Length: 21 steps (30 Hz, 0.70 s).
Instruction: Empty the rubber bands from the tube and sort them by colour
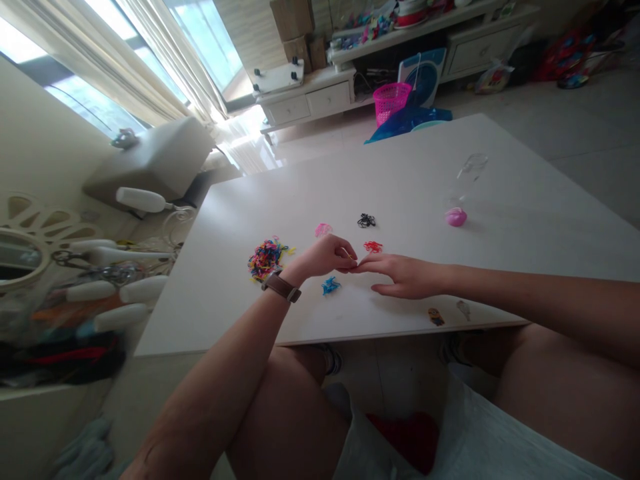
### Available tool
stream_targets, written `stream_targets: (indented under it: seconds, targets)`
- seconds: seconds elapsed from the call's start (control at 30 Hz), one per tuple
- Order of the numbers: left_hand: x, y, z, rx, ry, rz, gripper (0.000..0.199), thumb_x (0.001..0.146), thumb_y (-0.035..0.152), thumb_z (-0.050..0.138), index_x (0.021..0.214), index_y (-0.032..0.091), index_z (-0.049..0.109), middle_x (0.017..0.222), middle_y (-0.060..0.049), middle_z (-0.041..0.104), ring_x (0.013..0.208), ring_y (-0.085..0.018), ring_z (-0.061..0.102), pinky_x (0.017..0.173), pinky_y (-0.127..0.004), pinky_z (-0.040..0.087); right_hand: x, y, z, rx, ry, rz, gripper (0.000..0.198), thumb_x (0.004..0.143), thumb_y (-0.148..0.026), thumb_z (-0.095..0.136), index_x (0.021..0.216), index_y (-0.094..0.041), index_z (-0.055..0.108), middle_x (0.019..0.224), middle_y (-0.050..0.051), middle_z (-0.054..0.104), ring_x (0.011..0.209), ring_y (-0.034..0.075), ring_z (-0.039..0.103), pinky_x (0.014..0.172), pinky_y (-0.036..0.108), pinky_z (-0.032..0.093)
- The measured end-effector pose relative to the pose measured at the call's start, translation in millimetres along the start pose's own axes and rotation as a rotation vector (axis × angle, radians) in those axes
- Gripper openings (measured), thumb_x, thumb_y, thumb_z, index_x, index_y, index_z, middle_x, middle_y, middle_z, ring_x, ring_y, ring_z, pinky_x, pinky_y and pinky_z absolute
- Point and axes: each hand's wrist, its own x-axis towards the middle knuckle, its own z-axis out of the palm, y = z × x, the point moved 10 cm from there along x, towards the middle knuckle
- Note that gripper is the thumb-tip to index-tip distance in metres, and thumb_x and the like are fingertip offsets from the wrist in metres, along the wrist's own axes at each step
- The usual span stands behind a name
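My left hand [330, 256], a watch on its wrist, is closed with its fingertips pinching a small yellow rubber band [351, 257]. Fingers stretched out, my right hand [407, 275] reaches in from the right, and its fingertips meet those of my left hand. Small heaps of rubber bands lie around them: pink bands [323, 229], black bands [367, 221], red bands [373, 247] and blue bands [331, 287]. A larger mixed pile of coloured rubber bands [267, 259] sits left of my left wrist.
On the white table [300, 193], a clear container [470, 170] and a pink round object [456, 217] stand at the right. A yellow cartoon figure [435, 316] and a pale sticker-like piece [463, 309] lie near the front edge. Beyond the table is a pink basket [391, 101].
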Motion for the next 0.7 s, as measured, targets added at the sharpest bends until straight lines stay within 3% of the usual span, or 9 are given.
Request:
stream_targets:
  seconds: [0.17,0.27,0.37,0.57,0.7]
  targets:
    - [-4.3,-8.1,-33.4,-0.046,0.144,-0.038,0.023,0.074,0.018,0.085,0.078,0.013,0.063,0.07,-0.008,0.075,0.075,-0.02,0.076,0.072,-0.032,0.062,0.1,4.4,-3.6,-0.033,0.026,-0.001,0.048,0.088,-0.019,0.063,0.136,-0.022,0.064,0.134,0.011,0.066,0.125,0.026,0.061,0.11,0.045,0.048]
    - [-10.8,-20.4,-69.3,0.008,0.315,-0.065,0.019,0.075,0.017,0.083,0.075,0.013,0.064,0.069,-0.007,0.073,0.075,-0.02,0.076,0.073,-0.03,0.061,0.0,9.9,-5.5,-0.031,0.045,0.008,0.046,0.087,-0.019,0.063,0.133,-0.02,0.065,0.135,0.012,0.066,0.128,0.027,0.06,0.113,0.046,0.046]
    - [-16.4,-33.3,-90.9,0.151,0.406,-0.103,0.011,0.076,0.016,0.078,0.075,0.013,0.068,0.067,-0.005,0.072,0.072,-0.018,0.075,0.069,-0.026,0.058,0.0,13.8,-5.1,-0.032,0.041,0.018,0.046,0.087,-0.02,0.063,0.134,-0.019,0.065,0.136,0.013,0.066,0.127,0.027,0.061,0.113,0.045,0.046]
    - [-20.0,-46.1,-94.0,0.386,0.413,-0.182,0.005,0.077,0.017,0.073,0.073,0.012,0.072,0.062,-0.004,0.07,0.055,-0.012,0.064,0.051,-0.02,0.043,0.4,20.5,-8.2,-0.026,0.061,0.037,0.045,0.085,-0.02,0.064,0.13,-0.02,0.067,0.134,0.012,0.067,0.127,0.027,0.062,0.112,0.045,0.047]
    - [-22.1,-46.6,-91.5,0.414,0.39,-0.202,0.008,0.076,0.02,0.074,0.078,0.013,0.074,0.063,-0.005,0.071,0.054,-0.012,0.062,0.049,-0.02,0.04,-0.3,41.9,-20.2,-0.071,0.129,0.136,0.043,0.085,-0.022,0.064,0.127,-0.018,0.068,0.131,0.013,0.068,0.126,0.028,0.063,0.112,0.045,0.047]
